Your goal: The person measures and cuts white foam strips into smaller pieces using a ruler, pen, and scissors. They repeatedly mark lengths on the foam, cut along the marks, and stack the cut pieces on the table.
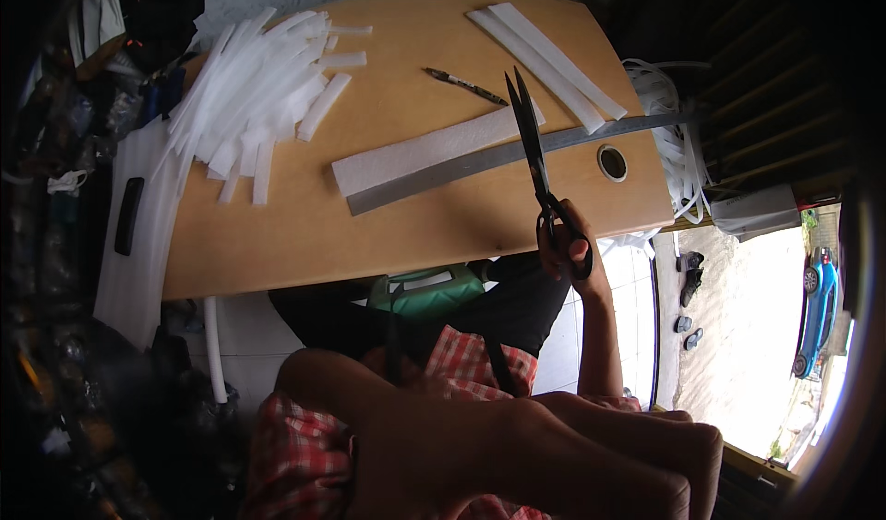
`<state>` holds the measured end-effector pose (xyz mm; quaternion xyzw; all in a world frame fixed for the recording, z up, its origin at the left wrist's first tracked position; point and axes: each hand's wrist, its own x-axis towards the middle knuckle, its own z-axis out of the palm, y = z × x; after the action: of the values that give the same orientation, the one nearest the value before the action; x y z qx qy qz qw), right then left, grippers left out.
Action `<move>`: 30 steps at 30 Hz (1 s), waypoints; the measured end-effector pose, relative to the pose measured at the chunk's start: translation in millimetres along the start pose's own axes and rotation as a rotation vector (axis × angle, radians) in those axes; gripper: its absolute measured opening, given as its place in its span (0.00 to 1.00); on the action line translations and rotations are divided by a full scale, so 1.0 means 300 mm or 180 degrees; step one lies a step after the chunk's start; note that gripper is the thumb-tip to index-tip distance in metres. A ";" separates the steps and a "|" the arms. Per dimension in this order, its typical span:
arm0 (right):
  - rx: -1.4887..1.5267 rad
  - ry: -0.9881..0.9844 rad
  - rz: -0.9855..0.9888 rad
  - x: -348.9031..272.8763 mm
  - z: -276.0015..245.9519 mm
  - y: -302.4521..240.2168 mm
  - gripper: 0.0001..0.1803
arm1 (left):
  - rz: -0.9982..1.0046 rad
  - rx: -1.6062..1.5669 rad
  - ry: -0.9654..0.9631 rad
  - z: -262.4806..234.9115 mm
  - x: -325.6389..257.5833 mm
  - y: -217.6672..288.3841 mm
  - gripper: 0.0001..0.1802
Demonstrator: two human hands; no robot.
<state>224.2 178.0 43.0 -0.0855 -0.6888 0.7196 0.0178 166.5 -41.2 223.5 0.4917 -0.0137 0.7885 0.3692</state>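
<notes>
My right hand (568,248) grips a pair of black-handled scissors (533,146) over the table's near right edge. Their long dark blades point away from me, slightly parted. Below and beyond them a wide white foam strip (434,146) lies flat, with a metal ruler (443,180) along its near side. My left hand (563,446) is raised very close to the camera, in shadow. Its fingers reach to the right and bend at the knuckles; the fingertips are out of sight. A black pen (466,86) rests beyond the wide strip.
On the wooden table (277,252), a heap of white foam strips (263,86) covers the far left. Two more strips (549,63) lie at the far right. A round hole (612,162) pierces the right end. White sheet material (138,234) hangs over the left edge. Shoes (690,280) stand outside.
</notes>
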 end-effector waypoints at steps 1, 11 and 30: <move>0.0037 0.0001 -0.0009 -0.005 0.006 0.003 0.53 | 0.0025 -0.0015 0.0014 0.002 0.005 -0.005 0.27; 0.0186 0.0091 0.0189 -0.044 0.007 0.037 0.51 | 0.0018 0.1942 0.1285 -0.236 -0.049 0.044 0.16; -0.0331 0.0329 0.0590 -0.162 0.045 0.085 0.58 | -0.2085 0.5397 0.1911 -0.891 -0.231 0.057 0.10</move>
<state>272.4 156.3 22.8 -0.1867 -0.7126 0.6761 -0.0178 -31.2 9.8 36.8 0.3521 0.7953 0.4868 0.0806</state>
